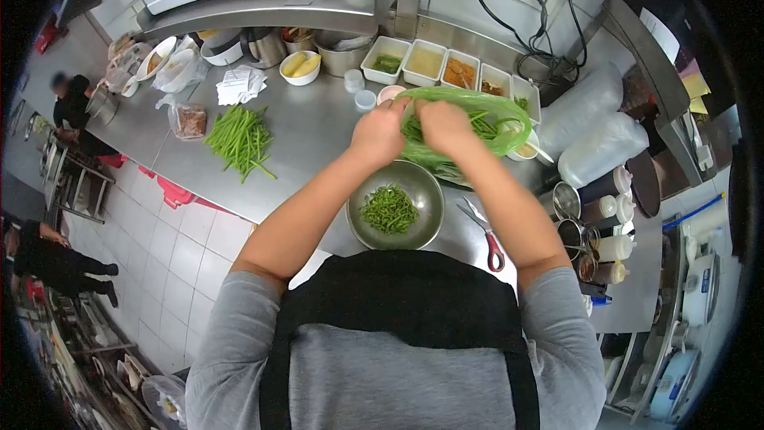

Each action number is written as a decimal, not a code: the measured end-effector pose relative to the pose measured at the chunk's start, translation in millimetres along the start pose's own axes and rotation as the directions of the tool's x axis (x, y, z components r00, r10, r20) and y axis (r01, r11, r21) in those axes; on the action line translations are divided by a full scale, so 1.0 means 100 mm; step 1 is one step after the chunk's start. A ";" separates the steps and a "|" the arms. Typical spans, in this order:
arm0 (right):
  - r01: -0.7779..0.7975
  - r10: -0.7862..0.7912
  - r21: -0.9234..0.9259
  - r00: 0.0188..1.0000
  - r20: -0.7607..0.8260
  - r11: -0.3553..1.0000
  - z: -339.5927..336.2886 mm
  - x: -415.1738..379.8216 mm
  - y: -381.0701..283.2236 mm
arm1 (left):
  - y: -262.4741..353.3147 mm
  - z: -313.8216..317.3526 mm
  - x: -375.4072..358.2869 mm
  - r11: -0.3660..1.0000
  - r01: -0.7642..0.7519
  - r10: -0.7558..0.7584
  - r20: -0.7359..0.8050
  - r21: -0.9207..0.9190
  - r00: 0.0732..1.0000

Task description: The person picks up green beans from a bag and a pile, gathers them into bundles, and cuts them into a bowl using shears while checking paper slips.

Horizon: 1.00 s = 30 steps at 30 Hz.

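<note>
A green plastic bag point(509, 107) with long green stalks inside lies at the back of the counter. My left hand point(379, 134) and my right hand point(446, 123) are both closed on its near-left edge, close beside each other. Just in front of them stands a metal bowl point(434, 211) holding chopped green pieces point(390, 209). Red-handled scissors point(494, 252) rest right of the bowl, below my right forearm. Off to the left, a pile of long green stalks point(239, 140) lies directly on the counter.
White containers of ingredients point(424, 62) line the back of the steel counter point(306, 143). A bowl of yellow pieces point(300, 68) and a bag of brown food point(189, 120) are on the left. Squeeze bottles point(613, 248) and strainers point(567, 201) crowd the right. Two people stand far left.
</note>
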State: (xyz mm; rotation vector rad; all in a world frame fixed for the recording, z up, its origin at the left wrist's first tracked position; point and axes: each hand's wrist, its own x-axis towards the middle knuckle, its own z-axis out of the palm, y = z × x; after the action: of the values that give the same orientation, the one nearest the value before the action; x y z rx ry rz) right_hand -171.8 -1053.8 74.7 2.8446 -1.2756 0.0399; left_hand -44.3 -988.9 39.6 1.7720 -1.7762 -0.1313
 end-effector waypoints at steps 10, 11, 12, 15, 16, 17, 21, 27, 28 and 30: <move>0.082 -0.072 -0.168 0.995 0.062 0.982 0.02 0.07 0.11 | -0.03 0.10 -0.05 0.992 -0.082 0.064 -0.173 -0.097 0.983; 0.056 -0.058 -0.208 0.998 0.000 0.977 0.20 0.12 0.06 | -0.03 0.09 -0.05 0.991 -0.096 0.077 -0.181 -0.096 0.980; 0.029 -0.045 -0.244 0.997 -0.063 0.969 0.34 0.15 0.02 | -0.04 0.08 -0.06 0.990 -0.109 0.090 -0.188 -0.094 0.978; -0.027 0.045 -0.211 0.995 0.085 0.977 0.45 0.30 -0.01 | 0.01 0.01 -0.06 0.988 -0.021 0.001 -0.123 -0.156 0.992; -0.043 0.064 -0.190 0.992 0.104 0.981 0.46 0.33 0.00 | 0.02 -0.03 -0.07 0.989 0.000 -0.018 -0.121 -0.148 0.992; -0.050 0.075 -0.176 0.987 0.139 0.983 0.45 0.35 0.03 | 0.04 -0.07 -0.07 0.990 0.020 -0.037 -0.118 -0.140 0.992; -0.058 0.087 -0.204 0.987 0.133 0.977 0.50 0.34 0.06 | -0.03 0.02 -0.04 0.975 -0.003 -0.046 -0.214 -0.223 0.976; -0.041 0.093 -0.226 0.969 0.228 0.973 0.45 0.38 0.09 | 0.03 -0.10 -0.02 0.984 -0.015 -0.004 -0.106 -0.178 0.994; -0.022 0.076 -0.233 0.972 0.224 0.972 0.43 0.37 0.12 | 0.01 -0.10 -0.01 0.992 0.017 -0.025 -0.067 -0.125 0.997; 0.006 0.033 -0.249 0.988 0.152 0.968 0.48 0.34 0.13 | -0.03 -0.03 0.01 0.997 0.076 -0.076 0.013 -0.024 0.997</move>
State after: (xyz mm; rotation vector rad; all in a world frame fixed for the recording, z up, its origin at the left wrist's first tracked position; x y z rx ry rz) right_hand -157.6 -1089.3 27.9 2.6665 -1.2262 -0.3248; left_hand -40.4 -988.7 40.9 1.8256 -1.7088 -0.1942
